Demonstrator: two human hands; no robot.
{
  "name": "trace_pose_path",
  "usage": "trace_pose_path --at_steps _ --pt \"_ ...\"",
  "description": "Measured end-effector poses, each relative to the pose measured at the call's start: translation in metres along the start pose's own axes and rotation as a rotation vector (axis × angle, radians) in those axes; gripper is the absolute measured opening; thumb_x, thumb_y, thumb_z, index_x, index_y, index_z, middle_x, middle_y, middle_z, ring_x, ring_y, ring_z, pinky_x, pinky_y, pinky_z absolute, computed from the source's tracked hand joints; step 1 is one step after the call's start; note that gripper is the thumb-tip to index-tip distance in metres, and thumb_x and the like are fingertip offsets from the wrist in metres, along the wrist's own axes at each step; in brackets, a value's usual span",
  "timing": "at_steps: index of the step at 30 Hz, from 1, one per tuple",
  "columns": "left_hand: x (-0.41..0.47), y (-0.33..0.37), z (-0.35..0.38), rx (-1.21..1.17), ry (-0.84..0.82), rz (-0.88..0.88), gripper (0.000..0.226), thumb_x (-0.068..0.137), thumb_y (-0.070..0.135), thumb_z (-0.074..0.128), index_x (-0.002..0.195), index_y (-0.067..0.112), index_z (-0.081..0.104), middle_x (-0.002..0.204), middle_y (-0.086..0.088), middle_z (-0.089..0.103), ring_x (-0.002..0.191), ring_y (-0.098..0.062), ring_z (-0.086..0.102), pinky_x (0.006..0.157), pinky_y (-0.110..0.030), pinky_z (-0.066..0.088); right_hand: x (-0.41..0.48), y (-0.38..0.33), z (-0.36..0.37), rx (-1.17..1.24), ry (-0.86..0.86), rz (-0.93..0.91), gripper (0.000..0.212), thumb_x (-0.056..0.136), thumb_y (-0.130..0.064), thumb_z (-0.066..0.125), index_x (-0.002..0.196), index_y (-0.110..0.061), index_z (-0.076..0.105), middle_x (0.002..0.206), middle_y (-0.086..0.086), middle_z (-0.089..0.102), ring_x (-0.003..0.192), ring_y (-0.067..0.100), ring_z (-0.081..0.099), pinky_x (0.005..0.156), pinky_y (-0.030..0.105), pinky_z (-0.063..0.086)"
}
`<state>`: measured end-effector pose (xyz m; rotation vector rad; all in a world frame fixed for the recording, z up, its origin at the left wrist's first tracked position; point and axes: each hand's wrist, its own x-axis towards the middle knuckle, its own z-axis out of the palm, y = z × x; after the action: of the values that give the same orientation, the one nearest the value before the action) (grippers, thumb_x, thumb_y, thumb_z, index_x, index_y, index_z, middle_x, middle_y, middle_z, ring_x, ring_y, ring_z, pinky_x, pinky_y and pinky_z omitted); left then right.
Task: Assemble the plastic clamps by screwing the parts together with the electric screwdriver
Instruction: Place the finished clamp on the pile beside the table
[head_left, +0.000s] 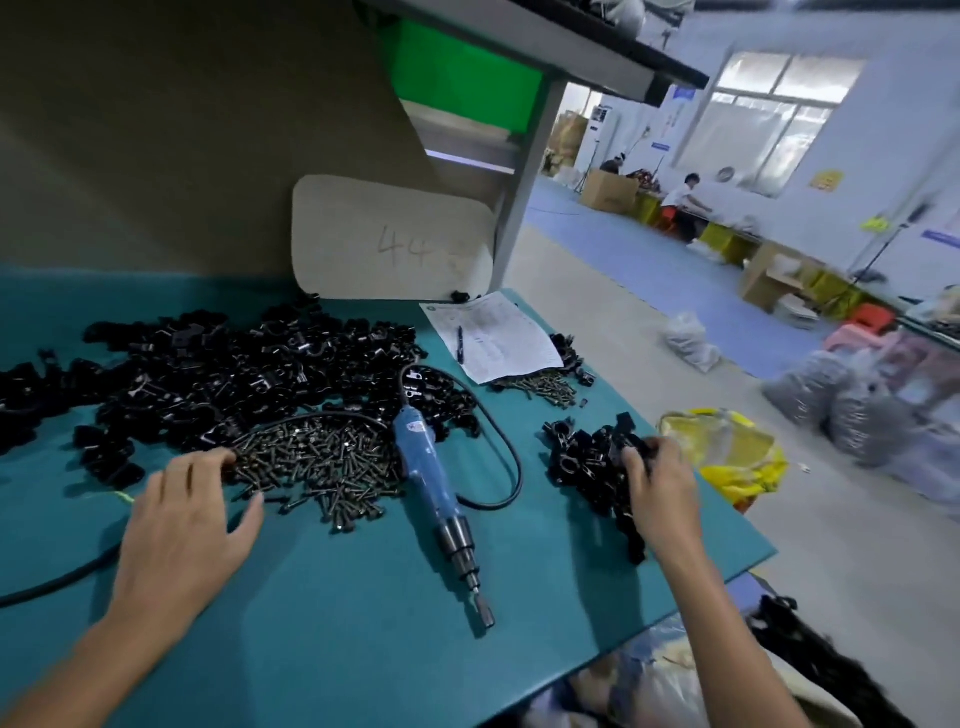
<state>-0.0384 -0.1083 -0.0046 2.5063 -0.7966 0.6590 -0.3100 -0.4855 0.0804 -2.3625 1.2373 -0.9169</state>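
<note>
1. Table mat (363, 597): plain teal.
2. Clamp parts (234, 374): black, slightly glossy.
3. Screws (322, 457): dark grey metal.
4. Electric screwdriver (434, 478): blue body (dark grey metal nose); cable (518, 470) black.
5. Paper sheet (498, 338): white, fine printed lines.
6. Bag (737, 457): yellow and clear.
7. Panel (457, 88): bright green.

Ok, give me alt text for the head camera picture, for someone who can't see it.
A person's left hand touches a pile of screws while the right hand grips black clamp parts; a blue electric screwdriver lies between them on the teal table.
</note>
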Motion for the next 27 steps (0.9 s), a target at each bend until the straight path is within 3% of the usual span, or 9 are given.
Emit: trace_pose_path --at_steps 4,7,11,14,16,19,24,27 --pt "0.002 0.001 -0.003 -0.055 0.006 -0.138 0.061 0.082 0.025 0.076 0.133 0.005 0.047 0.133 -0.020 0.045 0.122 -0.043 0.043 0.096 -0.064 0.042 0.013 0.022 -0.003 -0.121 -0.071 0.071 0.033 0.104 -0.026 0.057 0.122 0.002 0.055 0.115 0.021 0.059 0.108 0.039 0.056 0.081 0.039 0.041" --pt "0.008 -0.004 -0.009 -0.095 -0.021 -0.260 0.062 0.090 0.030 0.067 0.142 0.010 0.041 0.150 -0.020 0.035 0.140 -0.042 0.029 0.105 -0.066 0.034 0.025 0.012 -0.002 -0.194 -0.116 0.044 0.043 0.104 -0.028 0.055 0.136 0.001 0.053 0.132 0.024 0.060 0.122 0.040 0.055 0.096 0.047 0.045" --pt "0.023 -0.015 -0.015 -0.012 -0.118 -0.338 0.060 0.097 0.049 0.053 0.150 0.025 0.037 0.161 -0.018 0.023 0.147 -0.040 0.018 0.111 -0.065 0.025 0.034 -0.028 0.009 -0.189 -0.115 -0.053 0.045 0.102 -0.025 0.058 0.140 -0.003 0.053 0.133 0.023 0.059 0.124 0.040 0.051 0.102 0.048 0.042" --pt "0.035 -0.021 -0.014 0.033 -0.257 -0.395 0.054 0.100 0.057 0.038 0.147 0.030 0.044 0.157 -0.009 0.036 0.146 -0.035 0.019 0.109 -0.063 0.024 0.032 -0.078 0.032 -0.117 -0.296 -0.190 0.044 0.102 -0.033 0.057 0.140 -0.012 0.053 0.136 0.015 0.057 0.115 0.034 0.058 0.095 0.041 0.045" --pt "0.037 -0.024 -0.013 0.055 -0.284 -0.376 0.049 0.103 0.052 0.035 0.142 0.027 0.051 0.143 -0.003 0.055 0.140 -0.033 0.027 0.105 -0.060 0.031 0.030 -0.113 0.054 -0.075 -0.412 -0.302 0.043 0.102 -0.036 0.058 0.140 -0.016 0.054 0.139 0.010 0.056 0.119 0.030 0.057 0.096 0.038 0.045" --pt "0.033 -0.032 -0.014 0.027 -0.198 -0.341 0.041 0.104 0.039 0.042 0.134 0.017 0.061 0.126 -0.003 0.067 0.130 -0.034 0.039 0.100 -0.053 0.039 0.029 -0.167 0.096 -0.060 -0.574 -0.466 0.044 0.102 -0.035 0.059 0.142 -0.019 0.052 0.139 0.010 0.055 0.124 0.028 0.054 0.100 0.036 0.043" --pt "0.027 -0.037 -0.013 -0.032 -0.084 -0.373 0.032 0.098 0.009 0.052 0.128 0.003 0.063 0.122 -0.011 0.066 0.125 -0.033 0.041 0.107 -0.046 0.037 0.042 -0.241 0.175 -0.130 -0.791 -0.573 0.056 0.101 -0.034 0.060 0.150 -0.015 0.041 0.146 0.018 0.045 0.128 0.036 0.051 0.101 0.037 0.041" --pt "0.025 -0.035 -0.014 -0.090 -0.029 -0.338 0.046 0.084 -0.014 0.060 0.127 0.002 0.061 0.124 -0.010 0.061 0.123 -0.031 0.038 0.105 -0.047 0.040 0.060 -0.271 0.211 -0.095 -0.852 -0.516 0.064 0.102 -0.038 0.059 0.154 -0.013 0.033 0.154 0.020 0.036 0.137 0.039 0.043 0.108 0.041 0.039"
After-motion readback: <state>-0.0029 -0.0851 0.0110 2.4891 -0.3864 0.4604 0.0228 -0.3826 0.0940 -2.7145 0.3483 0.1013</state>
